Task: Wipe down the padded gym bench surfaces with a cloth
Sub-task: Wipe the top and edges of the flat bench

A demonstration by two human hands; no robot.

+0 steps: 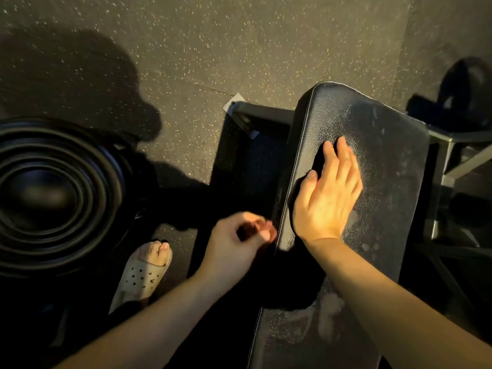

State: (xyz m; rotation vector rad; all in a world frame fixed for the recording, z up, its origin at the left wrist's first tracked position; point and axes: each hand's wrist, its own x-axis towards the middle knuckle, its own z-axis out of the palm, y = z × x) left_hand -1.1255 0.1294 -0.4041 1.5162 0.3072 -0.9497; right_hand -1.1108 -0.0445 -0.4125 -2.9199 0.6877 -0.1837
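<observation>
A black padded bench pad (pixel 378 145) runs from the centre toward the lower right, dusty and smeared on top. My right hand (pixel 327 193) lies flat on it with straight fingers, pressing near its left half. A dark shape (pixel 318 161) shows between thumb and fingers; I cannot tell whether it is cloth or shadow. My left hand (pixel 239 238) hovers just off the pad's left edge, fingers curled toward the thumb and blurred, with nothing plainly in it. A second pad section (pixel 300 342) lies below, streaked.
A stack of black rubber weight plates (pixel 53 195) fills the left side. My foot in a beige perforated sandal (pixel 143 270) stands on the speckled rubber floor (pixel 213 43). The bench's metal frame (pixel 255 110) shows behind the pad, and a dark round object (pixel 463 94) sits at the right.
</observation>
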